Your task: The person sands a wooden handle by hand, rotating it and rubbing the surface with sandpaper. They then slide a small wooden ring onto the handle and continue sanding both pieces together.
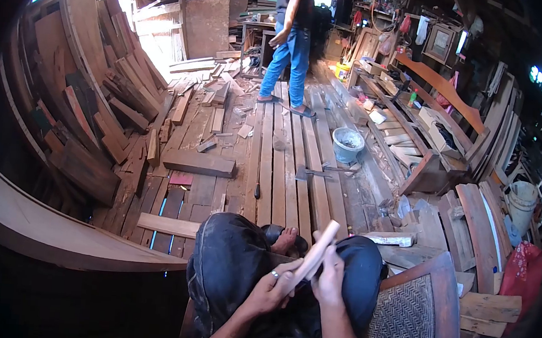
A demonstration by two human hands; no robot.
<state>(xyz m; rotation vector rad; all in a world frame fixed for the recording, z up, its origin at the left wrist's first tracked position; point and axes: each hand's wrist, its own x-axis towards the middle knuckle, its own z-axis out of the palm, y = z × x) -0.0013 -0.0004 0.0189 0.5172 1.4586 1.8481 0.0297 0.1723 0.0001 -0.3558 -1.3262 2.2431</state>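
A pale, narrow wooden piece (pixel 319 251) slants up and away over my lap. My left hand (pixel 273 286), with a ring on one finger, grips its lower end. Against its right side is my right hand (pixel 329 277), fingers curled in and slightly smeared by motion; what those fingers hold, if anything, I cannot tell. Both hands are between my bent knees in dark trousers (pixel 230 254). One bare foot (pixel 285 240) shows beyond them on the slatted floor.
Ahead stands a person in blue jeans (pixel 291 60). On the floor are a bucket (pixel 348 144), a hatchet (pixel 302 173), a dark-handled tool (pixel 257 191) and a thick wood block (pixel 199 163). Boards (pixel 94 87) lean at left; a woven chair panel (pixel 402 319) is at my right.
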